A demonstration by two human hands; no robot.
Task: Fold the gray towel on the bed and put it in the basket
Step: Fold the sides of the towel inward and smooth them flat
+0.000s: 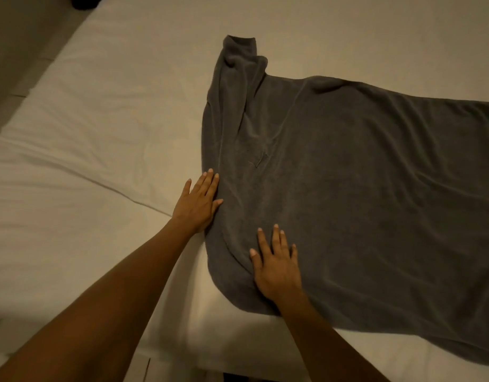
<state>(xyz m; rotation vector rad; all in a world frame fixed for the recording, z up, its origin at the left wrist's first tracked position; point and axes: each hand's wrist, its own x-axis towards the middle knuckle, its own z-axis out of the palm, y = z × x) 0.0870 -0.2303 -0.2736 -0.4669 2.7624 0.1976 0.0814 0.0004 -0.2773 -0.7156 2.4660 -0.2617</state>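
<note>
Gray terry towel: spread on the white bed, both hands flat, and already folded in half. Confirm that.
Not folded. The head view shows the gray terry towel lying spread on the white bed, one far corner bunched, under the flat left hand and right hand.

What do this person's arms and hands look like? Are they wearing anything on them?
Both forearms are bare: no sleeves show. The left hand and right hand wear no gloves, and no rings, watch or bracelet can be seen. The fingernails are short and look unpainted.
</note>
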